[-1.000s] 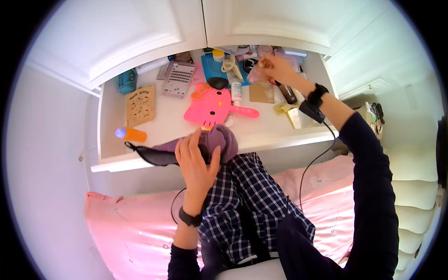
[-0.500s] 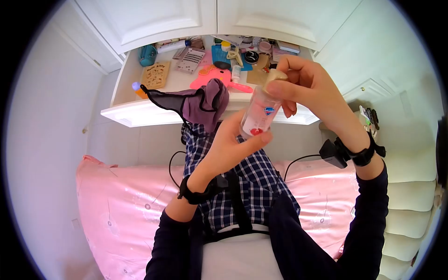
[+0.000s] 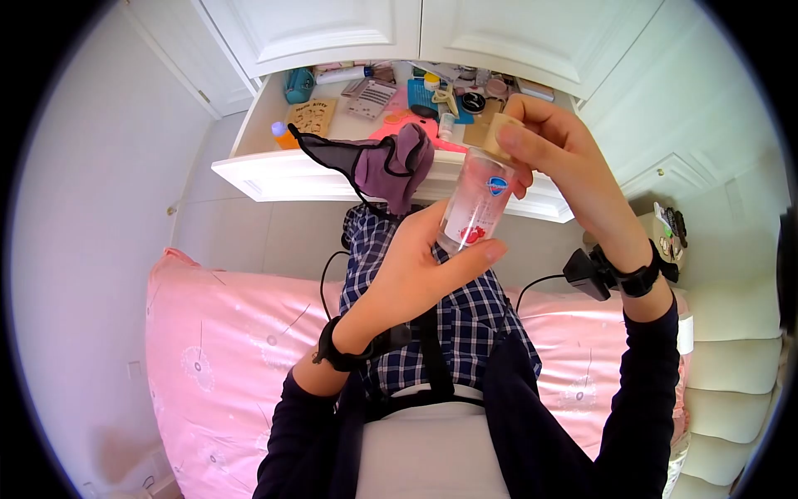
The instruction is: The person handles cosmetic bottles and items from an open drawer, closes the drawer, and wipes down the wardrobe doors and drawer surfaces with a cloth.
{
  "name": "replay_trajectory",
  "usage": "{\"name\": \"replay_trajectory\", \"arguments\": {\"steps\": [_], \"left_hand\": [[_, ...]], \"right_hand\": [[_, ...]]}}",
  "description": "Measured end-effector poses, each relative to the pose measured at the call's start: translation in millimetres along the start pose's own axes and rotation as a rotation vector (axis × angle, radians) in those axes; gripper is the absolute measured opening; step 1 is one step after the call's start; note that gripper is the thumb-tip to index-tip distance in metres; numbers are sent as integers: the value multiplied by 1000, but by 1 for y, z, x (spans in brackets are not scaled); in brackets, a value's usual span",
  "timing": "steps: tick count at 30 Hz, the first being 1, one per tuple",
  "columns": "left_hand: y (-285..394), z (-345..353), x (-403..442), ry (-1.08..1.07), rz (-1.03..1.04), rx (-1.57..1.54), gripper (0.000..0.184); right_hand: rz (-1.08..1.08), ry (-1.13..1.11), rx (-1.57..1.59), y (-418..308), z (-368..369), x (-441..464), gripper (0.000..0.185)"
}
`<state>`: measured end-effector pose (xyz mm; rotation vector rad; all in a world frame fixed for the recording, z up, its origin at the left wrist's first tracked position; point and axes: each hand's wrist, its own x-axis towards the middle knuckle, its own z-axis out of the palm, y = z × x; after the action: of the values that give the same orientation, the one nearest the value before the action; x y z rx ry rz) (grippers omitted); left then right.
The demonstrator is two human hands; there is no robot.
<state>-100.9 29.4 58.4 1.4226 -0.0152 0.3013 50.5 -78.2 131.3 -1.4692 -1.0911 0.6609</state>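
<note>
Head view: left hand [image 3: 409,264] clasps the clear bottle [image 3: 478,202] low, right hand [image 3: 555,148] pinches its beige cap [image 3: 501,136]; best keep the bottle steady, cap gripped squarely.

One camera is sitting on the person's head and is facing forward and steeply down. Its wide, round-edged view is showing the open drawer [image 3: 274,177] toward twelve o'clock, the white shirt [image 3: 428,457] at six, and the hands [image 3: 416,266] closely, around the centre.

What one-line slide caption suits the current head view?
Left hand holding a clear pink bottle, right hand on its beige cap, before an open, cluttered drawer.
</note>
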Motion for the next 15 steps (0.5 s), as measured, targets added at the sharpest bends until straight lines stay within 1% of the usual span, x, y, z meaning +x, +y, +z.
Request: {"name": "replay_trajectory", "arguments": {"steps": [12,14,15], "left_hand": [[-2,-4,2,11,-27,22,23],[-5,-6,3,17,-78,-21,23],[-6,-7,4,21,-103,-41,23]], "right_hand": [[53,36,42,9,2,5,35],[62,35,41,13,2,8,36],[75,32,25,15,3,10,33]]}}
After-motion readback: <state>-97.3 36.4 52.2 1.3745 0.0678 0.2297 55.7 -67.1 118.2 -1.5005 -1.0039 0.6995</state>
